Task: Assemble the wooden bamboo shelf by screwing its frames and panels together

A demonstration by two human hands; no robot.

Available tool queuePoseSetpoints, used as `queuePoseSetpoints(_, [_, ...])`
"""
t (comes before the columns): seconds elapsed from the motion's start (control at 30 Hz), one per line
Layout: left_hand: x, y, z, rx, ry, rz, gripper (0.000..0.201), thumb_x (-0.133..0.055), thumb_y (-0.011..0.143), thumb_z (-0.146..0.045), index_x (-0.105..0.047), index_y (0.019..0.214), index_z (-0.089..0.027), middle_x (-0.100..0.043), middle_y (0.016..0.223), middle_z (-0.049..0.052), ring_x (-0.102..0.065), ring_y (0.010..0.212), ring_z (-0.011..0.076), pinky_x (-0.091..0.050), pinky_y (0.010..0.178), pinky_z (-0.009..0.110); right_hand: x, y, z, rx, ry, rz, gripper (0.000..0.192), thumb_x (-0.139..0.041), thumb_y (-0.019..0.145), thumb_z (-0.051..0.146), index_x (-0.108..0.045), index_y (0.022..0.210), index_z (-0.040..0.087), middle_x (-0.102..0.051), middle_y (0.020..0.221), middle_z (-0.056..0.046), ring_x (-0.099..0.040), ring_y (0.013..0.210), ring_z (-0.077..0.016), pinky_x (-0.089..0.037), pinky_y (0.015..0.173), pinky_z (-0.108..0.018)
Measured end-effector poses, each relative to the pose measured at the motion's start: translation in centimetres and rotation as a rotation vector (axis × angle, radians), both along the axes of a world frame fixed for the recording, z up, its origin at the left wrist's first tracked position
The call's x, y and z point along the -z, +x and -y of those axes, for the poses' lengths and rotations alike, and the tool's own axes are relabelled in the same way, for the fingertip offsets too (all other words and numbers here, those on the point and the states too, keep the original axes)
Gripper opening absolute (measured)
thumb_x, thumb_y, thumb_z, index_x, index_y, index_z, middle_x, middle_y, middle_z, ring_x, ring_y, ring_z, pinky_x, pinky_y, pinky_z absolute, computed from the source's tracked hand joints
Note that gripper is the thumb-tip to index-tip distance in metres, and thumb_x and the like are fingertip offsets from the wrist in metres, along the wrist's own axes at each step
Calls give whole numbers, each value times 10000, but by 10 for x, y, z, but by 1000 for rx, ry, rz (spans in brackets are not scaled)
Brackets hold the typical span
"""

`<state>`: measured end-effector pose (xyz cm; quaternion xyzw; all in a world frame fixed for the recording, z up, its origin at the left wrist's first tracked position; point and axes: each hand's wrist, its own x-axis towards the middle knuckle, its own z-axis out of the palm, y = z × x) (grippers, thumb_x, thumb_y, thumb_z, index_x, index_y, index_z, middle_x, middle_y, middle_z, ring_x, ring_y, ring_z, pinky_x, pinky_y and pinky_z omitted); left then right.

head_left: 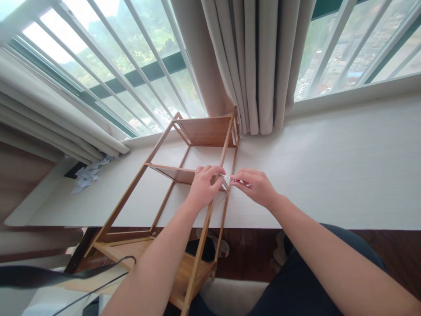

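A wooden shelf rack (161, 210) lies tilted across the white ledge, its slatted frame running from the window down toward me. My left hand (204, 186) is closed around one of its rails, where the middle shelf (179, 174) meets the side. Pinched in my right hand (258, 186) is a small screwdriver (226, 176) with a thin metal shaft. The shaft points left at the rail, close to my left fingertips. My right fingers cover most of its handle, and the tip is hard to make out.
The white ledge (329, 171) stretches under the windows. Beige curtains (250, 66) hang behind the rack. Scraps of white paper (87, 177) lie at the left. A black strap or cable (98, 270) crosses the lower left, and a shoe (223, 248) shows below the ledge.
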<state>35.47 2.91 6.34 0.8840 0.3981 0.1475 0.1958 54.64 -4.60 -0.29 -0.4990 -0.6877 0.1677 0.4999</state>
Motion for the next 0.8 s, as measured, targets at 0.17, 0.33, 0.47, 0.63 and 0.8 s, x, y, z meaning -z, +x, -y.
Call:
queuePoseSetpoints(0.17, [-1, 1, 1, -3, -19, 4, 200, -515, 917, -241, -686, 1012, -280, -670, 985, -3, -517, 1002, 221, -385, 1003, 367, 1, -11, 0, 93, -142, -218, 215, -637, 937, 391, -710, 866, 202, -669, 761, -33, -539, 657, -156, -419, 665, -301])
queuePoseSetpoints(0.33, [-1, 1, 1, -8, -30, 11, 193, -522, 910, -240, -685, 1005, -275, -671, 983, -4, -514, 1000, 222, -379, 1010, 374, -5, -21, -2, 52, -446, -723, 347, -707, 843, 465, -612, 659, 187, -591, 589, 5, -484, 531, -124, -391, 560, -280])
queuePoseSetpoints(0.47, [-1, 0, 0, 3, -16, 11, 198, -510, 914, -242, -684, 1005, -274, -670, 977, -1, -517, 998, 222, -382, 1003, 372, -10, -23, -6, -88, -651, -1111, 294, -777, 730, 396, -611, 641, 171, -586, 577, 12, -452, 466, -94, -352, 486, -252])
queuePoseSetpoints(0.63, [1, 0, 0, 1, -4, 12, 193, -515, 911, -234, -680, 1000, -276, -669, 987, -5, -523, 1006, 221, -382, 1008, 368, -13, -19, -6, -239, -841, -1337, 204, -770, 696, 314, -634, 719, 163, -582, 602, 14, -464, 484, -94, -360, 472, -234])
queuePoseSetpoints(0.8, [1, 0, 0, 4, -4, 3, 189, -516, 913, -235, -678, 1001, -276, -672, 991, -4, -524, 1007, 223, -386, 1000, 364, -11, -19, -6, -207, -764, -1215, 279, -759, 735, 396, -590, 770, 177, -582, 616, 22, -459, 493, -94, -359, 479, -234])
